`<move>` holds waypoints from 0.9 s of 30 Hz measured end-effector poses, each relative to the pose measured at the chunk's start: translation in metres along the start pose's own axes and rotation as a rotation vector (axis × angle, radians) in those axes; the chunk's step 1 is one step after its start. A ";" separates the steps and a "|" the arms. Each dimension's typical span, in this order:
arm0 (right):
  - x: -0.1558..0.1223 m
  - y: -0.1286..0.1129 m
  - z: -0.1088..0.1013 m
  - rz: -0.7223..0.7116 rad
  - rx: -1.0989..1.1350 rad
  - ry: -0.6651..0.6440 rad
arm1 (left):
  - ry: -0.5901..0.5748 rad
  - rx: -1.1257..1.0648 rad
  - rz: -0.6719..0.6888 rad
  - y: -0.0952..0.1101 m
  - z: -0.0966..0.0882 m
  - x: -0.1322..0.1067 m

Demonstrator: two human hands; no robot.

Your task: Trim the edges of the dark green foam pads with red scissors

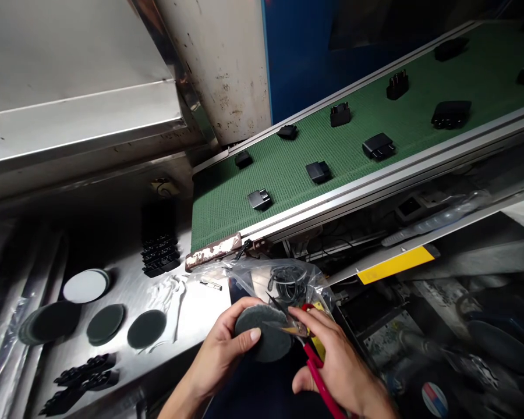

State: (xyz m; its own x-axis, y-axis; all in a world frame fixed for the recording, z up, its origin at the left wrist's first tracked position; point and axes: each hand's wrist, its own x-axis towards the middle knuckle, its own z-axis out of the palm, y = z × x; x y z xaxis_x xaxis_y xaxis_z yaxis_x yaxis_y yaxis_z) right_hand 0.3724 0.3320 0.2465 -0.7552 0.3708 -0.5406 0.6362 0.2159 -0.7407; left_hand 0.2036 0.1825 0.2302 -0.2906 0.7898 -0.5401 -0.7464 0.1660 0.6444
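My left hand (220,355) is closed around a round dark grey pad (264,334), thumb across its face. My right hand (336,366) grips a tool with red handles (317,364), and its metal tip (283,314) rests on top of the pad. Both hands are low in the centre of the view, just in front of a clear plastic bag (279,279) with dark rings inside.
A green conveyor belt (353,139) slopes up to the right, carrying several black plastic parts (318,171). On the steel table (126,285) at left lie round grey discs (146,329), one white disc (85,286), and stacks of black parts (159,256). A yellow strip (393,265) sits under the belt.
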 end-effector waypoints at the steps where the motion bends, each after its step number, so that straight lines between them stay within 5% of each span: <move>1: 0.000 -0.001 0.001 0.009 0.002 0.014 | -0.002 0.002 0.007 0.000 -0.001 0.000; 10: 0.000 0.002 0.003 -0.017 0.031 0.039 | -0.045 0.106 -0.008 0.000 -0.009 0.001; 18: -0.003 -0.001 0.005 0.004 -0.032 0.002 | -0.200 0.401 -0.104 0.027 -0.004 0.006; 27: -0.006 -0.008 0.002 -0.052 -0.169 -0.035 | -0.155 0.464 -0.069 0.032 0.005 0.002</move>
State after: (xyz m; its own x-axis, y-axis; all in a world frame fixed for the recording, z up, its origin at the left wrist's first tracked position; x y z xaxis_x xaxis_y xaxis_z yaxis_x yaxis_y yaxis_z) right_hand 0.3717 0.3263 0.2549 -0.7908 0.3241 -0.5192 0.6115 0.3837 -0.6920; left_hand 0.1819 0.1923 0.2529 -0.1312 0.8406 -0.5255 -0.4052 0.4383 0.8023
